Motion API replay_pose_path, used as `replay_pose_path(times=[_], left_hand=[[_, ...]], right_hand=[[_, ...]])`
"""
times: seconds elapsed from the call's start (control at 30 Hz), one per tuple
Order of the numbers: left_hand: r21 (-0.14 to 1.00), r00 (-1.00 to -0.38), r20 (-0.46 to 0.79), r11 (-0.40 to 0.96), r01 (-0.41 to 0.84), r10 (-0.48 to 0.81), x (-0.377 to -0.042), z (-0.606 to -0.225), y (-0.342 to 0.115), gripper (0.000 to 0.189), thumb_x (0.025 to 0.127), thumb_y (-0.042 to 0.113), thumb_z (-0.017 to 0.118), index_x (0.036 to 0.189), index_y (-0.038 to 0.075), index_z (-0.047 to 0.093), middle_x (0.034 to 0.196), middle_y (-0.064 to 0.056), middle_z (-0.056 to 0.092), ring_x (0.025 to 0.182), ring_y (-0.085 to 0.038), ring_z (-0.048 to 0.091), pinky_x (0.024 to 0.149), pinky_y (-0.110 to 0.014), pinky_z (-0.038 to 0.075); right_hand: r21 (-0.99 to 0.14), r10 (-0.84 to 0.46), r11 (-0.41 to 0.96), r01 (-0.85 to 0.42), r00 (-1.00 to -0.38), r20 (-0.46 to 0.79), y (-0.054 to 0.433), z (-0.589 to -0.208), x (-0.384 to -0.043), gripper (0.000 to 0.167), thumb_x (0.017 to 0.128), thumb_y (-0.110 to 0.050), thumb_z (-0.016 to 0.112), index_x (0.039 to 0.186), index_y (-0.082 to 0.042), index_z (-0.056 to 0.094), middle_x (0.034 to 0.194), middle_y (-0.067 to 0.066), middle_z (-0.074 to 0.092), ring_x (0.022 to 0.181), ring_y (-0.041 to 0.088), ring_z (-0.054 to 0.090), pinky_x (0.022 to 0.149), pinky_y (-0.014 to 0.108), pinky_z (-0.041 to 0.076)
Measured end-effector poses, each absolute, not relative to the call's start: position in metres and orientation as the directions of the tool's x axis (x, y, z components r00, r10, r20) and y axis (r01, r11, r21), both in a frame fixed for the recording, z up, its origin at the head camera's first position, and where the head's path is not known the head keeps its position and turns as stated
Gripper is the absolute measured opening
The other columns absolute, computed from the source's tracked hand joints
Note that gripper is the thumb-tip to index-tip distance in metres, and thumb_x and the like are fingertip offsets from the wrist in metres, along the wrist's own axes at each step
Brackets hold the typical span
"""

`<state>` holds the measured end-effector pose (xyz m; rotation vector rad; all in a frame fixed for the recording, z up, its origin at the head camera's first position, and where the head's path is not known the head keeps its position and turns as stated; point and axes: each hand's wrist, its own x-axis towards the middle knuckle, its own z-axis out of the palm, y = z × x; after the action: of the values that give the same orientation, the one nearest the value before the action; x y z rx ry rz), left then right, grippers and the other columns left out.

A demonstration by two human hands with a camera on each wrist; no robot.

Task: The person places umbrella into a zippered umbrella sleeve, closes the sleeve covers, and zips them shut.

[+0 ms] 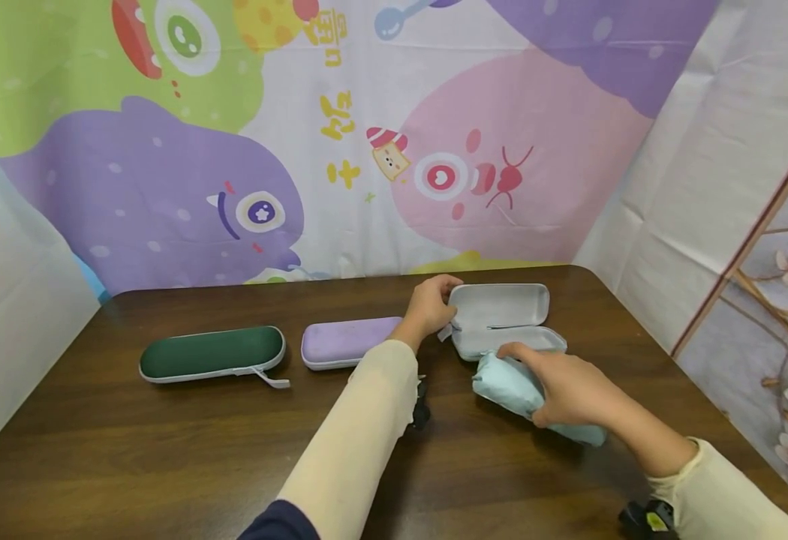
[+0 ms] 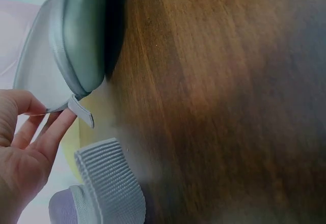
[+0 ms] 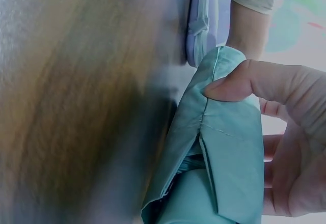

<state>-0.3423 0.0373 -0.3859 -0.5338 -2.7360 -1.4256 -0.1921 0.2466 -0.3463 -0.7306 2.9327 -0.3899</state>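
A pale grey zip case lies open at the table's right, its lid tipped up at the back. My left hand pinches the case's left edge; the left wrist view shows thumb and fingers at the rim, near a small pull tab. My right hand grips a folded compact umbrella in light blue-green fabric, thumb on one side and fingers round the other. The umbrella slants just in front of the case, one end close to its front rim. In the right wrist view, a slit runs along the fabric.
A closed purple case lies left of the open one, partly behind my left forearm. Farther left is a closed dark green case with a pull strap. The brown table ends at a printed cloth backdrop.
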Motion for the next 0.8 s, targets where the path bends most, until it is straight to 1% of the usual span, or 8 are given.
replay_pose_path(times=[0.03, 0.07, 0.2, 0.3, 0.37, 0.53, 0.73, 0.8], left_hand=[[0.796, -0.94, 0.17, 0.521, 0.309, 0.297, -0.342, -0.386, 0.037, 0.043, 0.086, -0.005, 0.062, 0.125, 0.011, 0.063, 0.114, -0.007, 0.067, 0.099, -0.019, 0.063, 0.071, -0.027, 0.052], [0.799, -0.937, 0.175, 0.512, 0.314, 0.301, -0.342, -0.385, 0.036, 0.043, 0.086, -0.005, 0.061, 0.125, 0.011, 0.063, 0.113, -0.008, 0.067, 0.099, -0.019, 0.064, 0.071, -0.027, 0.052], [0.811, -0.931, 0.186, 0.487, 0.325, 0.313, -0.341, -0.384, 0.034, 0.041, 0.087, -0.006, 0.06, 0.124, 0.01, 0.063, 0.113, -0.009, 0.066, 0.099, -0.02, 0.064, 0.073, -0.029, 0.053], [0.812, -0.927, 0.189, 0.479, 0.332, 0.323, -0.34, -0.383, 0.033, 0.037, 0.088, -0.004, 0.061, 0.122, 0.011, 0.063, 0.113, -0.009, 0.065, 0.099, -0.021, 0.064, 0.074, -0.029, 0.053], [0.811, -0.924, 0.192, 0.477, 0.339, 0.33, -0.34, -0.382, 0.033, 0.035, 0.089, -0.003, 0.061, 0.12, 0.011, 0.063, 0.113, -0.01, 0.065, 0.099, -0.021, 0.064, 0.075, -0.03, 0.054], [0.797, -0.912, 0.219, 0.475, 0.372, 0.346, -0.337, -0.38, 0.031, 0.033, 0.088, -0.003, 0.062, 0.118, 0.01, 0.063, 0.113, -0.011, 0.065, 0.1, -0.023, 0.065, 0.076, -0.031, 0.054], [0.785, -0.898, 0.24, 0.47, 0.404, 0.37, -0.336, -0.377, 0.031, 0.03, 0.086, -0.002, 0.063, 0.114, 0.01, 0.064, 0.108, -0.009, 0.066, 0.096, -0.02, 0.065, 0.075, -0.029, 0.053], [0.787, -0.896, 0.24, 0.466, 0.404, 0.372, -0.336, -0.376, 0.031, 0.03, 0.085, -0.003, 0.063, 0.113, 0.01, 0.065, 0.106, -0.009, 0.067, 0.094, -0.019, 0.065, 0.074, -0.028, 0.053]], right_hand=[[-0.263, -0.48, 0.85, -0.457, -0.877, -0.027, 0.248, -0.345, -0.192, 0.092, 0.055, -0.008, 0.086, 0.135, -0.027, 0.044, 0.095, 0.002, 0.064, 0.062, 0.014, 0.049, 0.05, 0.033, 0.041], [-0.257, -0.489, 0.846, -0.467, -0.872, -0.028, 0.249, -0.343, -0.192, 0.092, 0.055, -0.008, 0.086, 0.135, -0.027, 0.044, 0.093, 0.001, 0.064, 0.063, 0.014, 0.049, 0.051, 0.033, 0.041], [-0.268, -0.559, 0.806, -0.528, -0.828, -0.047, 0.255, -0.338, -0.194, 0.091, 0.056, -0.005, 0.084, 0.134, -0.027, 0.044, 0.095, -0.002, 0.064, 0.066, 0.014, 0.049, 0.055, 0.032, 0.041], [-0.287, -0.604, 0.775, -0.564, -0.794, -0.071, 0.257, -0.332, -0.195, 0.091, 0.058, -0.006, 0.084, 0.135, -0.029, 0.043, 0.094, -0.003, 0.063, 0.068, 0.015, 0.05, 0.057, 0.033, 0.042], [-0.282, -0.616, 0.769, -0.574, -0.783, -0.084, 0.258, -0.329, -0.196, 0.091, 0.059, -0.008, 0.084, 0.136, -0.031, 0.042, 0.093, -0.003, 0.062, 0.07, 0.015, 0.051, 0.057, 0.033, 0.043], [-0.266, -0.631, 0.759, -0.594, -0.772, -0.075, 0.259, -0.32, -0.204, 0.092, 0.059, -0.006, 0.084, 0.136, -0.033, 0.042, 0.087, -0.001, 0.059, 0.068, 0.016, 0.049, 0.054, 0.033, 0.041], [-0.229, -0.618, 0.773, -0.592, -0.784, -0.058, 0.26, -0.313, -0.217, 0.093, 0.059, -0.004, 0.087, 0.137, -0.03, 0.043, 0.097, 0.001, 0.063, 0.068, 0.016, 0.048, 0.052, 0.032, 0.04], [-0.216, -0.61, 0.781, -0.585, -0.79, -0.065, 0.26, -0.312, -0.221, 0.094, 0.059, -0.002, 0.087, 0.137, -0.029, 0.044, 0.095, -0.001, 0.062, 0.066, 0.016, 0.047, 0.051, 0.032, 0.038]])
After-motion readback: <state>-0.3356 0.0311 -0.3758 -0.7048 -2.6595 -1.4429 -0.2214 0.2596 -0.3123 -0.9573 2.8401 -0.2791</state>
